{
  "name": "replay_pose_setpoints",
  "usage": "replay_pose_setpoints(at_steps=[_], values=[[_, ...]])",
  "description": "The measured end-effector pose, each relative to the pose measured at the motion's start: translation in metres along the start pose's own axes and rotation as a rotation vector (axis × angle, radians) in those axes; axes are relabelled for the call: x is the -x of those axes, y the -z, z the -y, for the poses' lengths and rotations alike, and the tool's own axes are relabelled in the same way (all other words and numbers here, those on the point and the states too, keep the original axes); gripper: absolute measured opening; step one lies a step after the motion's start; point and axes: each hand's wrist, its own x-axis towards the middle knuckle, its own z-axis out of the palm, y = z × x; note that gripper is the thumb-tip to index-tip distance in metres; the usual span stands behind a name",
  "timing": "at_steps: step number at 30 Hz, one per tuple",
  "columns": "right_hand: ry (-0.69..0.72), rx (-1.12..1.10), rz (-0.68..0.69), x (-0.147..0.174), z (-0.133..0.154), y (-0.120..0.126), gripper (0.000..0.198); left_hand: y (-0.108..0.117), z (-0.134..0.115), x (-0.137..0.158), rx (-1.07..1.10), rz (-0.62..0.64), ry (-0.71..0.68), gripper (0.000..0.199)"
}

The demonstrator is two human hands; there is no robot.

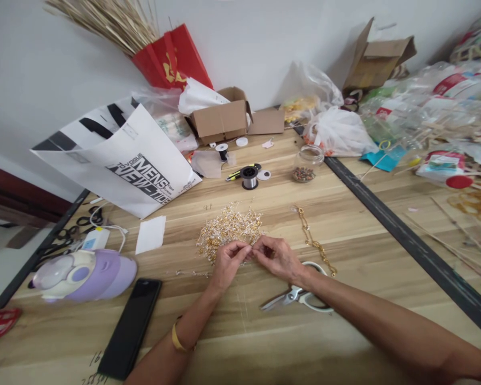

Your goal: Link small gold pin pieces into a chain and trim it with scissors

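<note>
My left hand and my right hand meet fingertip to fingertip, both pinched closed. Whatever lies between the fingers is too small to make out. Just beyond them is a loose heap of small gold and silvery beads or findings, partly covered by my hands. A gold chain lies stretched out to the right of my right hand. Under my right wrist rest scissors with white handles, partly hidden by the forearm. A thin beaded strand lies left of my left hand.
A wire spool, a utility knife and a glass jar of beads stand beyond the heap. At left are a black phone, a purple bottle and a white bag. Plastic bottles crowd the right.
</note>
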Motion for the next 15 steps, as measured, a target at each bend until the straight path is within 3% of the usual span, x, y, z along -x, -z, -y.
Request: replay_pose_setpoints(at_steps=[6,15], values=[[-0.042,-0.030,0.022,-0.0009,0.0037,0.0008,0.011,-0.0008,0.0006,-0.0003,-0.075,0.001,-0.071,0.015],[-0.115,-0.215,0.004,-0.0049,-0.0005,0.0023,0.018,-0.0042,-0.0004,0.0004,0.019,0.006,-0.005,0.012]])
